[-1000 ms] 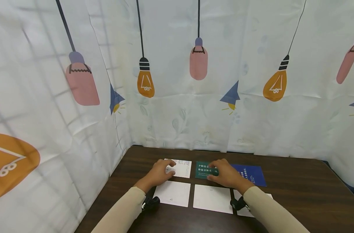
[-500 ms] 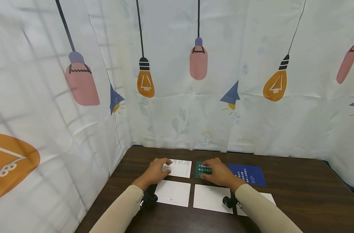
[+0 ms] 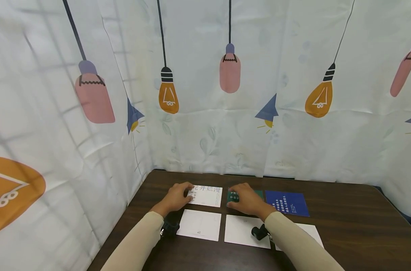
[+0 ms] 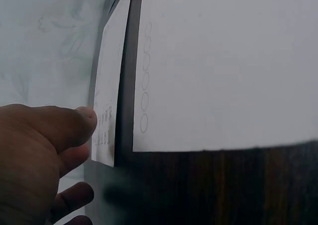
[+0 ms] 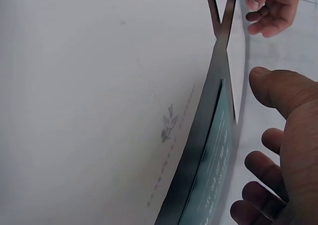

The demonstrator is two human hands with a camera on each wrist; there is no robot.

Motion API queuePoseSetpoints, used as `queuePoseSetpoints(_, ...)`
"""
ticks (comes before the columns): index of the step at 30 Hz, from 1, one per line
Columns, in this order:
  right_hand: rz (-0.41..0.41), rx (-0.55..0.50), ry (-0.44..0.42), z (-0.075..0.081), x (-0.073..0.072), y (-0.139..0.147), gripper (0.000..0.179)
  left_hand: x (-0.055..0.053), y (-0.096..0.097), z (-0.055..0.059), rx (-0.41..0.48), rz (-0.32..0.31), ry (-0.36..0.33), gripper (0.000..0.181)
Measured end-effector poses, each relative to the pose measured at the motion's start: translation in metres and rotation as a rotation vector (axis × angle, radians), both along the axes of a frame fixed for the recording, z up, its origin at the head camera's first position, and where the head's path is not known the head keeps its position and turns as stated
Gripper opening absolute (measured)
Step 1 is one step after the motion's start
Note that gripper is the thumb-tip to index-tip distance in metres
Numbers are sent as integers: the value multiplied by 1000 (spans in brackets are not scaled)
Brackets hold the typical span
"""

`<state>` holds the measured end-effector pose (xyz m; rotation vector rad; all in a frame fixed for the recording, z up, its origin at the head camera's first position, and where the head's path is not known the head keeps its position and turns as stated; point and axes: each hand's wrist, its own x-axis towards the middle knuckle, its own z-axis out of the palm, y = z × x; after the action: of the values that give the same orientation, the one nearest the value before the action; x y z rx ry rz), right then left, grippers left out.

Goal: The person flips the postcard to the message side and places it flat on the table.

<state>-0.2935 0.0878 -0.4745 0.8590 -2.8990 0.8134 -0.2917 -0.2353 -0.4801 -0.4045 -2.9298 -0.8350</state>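
Note:
My left hand (image 3: 174,198) is at the left edge of a white card (image 3: 209,196) printed with characters. In the left wrist view its thumb and fingers (image 4: 69,128) are spread apart with nothing between them. My right hand (image 3: 248,200) hovers over a green card (image 3: 259,193) with white characters, covering much of it. The right wrist view shows that hand's loosely bent fingers (image 5: 263,168) holding nothing, beside the green card (image 5: 211,170). A blue card (image 3: 290,203) lies right of the green one.
Nearer me is a row of mostly plain white cards: left (image 3: 200,225), middle (image 3: 240,227) and right (image 3: 309,232), the last partly under my right sleeve (image 3: 293,239). The dark wooden table (image 3: 354,222) reaches back to a curtain (image 3: 205,143) printed with lamps.
Both hands have shifted left over the table. More of the white printed card and the blue card shows now, and my right hand covers the left part of the green card. The cards have stayed put.

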Motion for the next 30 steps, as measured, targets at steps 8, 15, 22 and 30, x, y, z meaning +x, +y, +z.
queuePoseSetpoints(8, -6, 32, 5, -2, -4, -10, 57, -6, -11, 3, -73, 7, -13, 40)
queuePoseSetpoints(15, -22, 64, -15, 0, -7, -20, 61, -13, -16, 8, -131, 9, -75, 44)
queuePoseSetpoints(22, -45, 88, -39, 5, -11, -30, 67, -16, -15, 17, -196, 0, -127, 52)
queuePoseSetpoints(30, -62, 151, -36, 1, -16, -38, 76, -17, -12, 26, -231, -9, -173, 60)
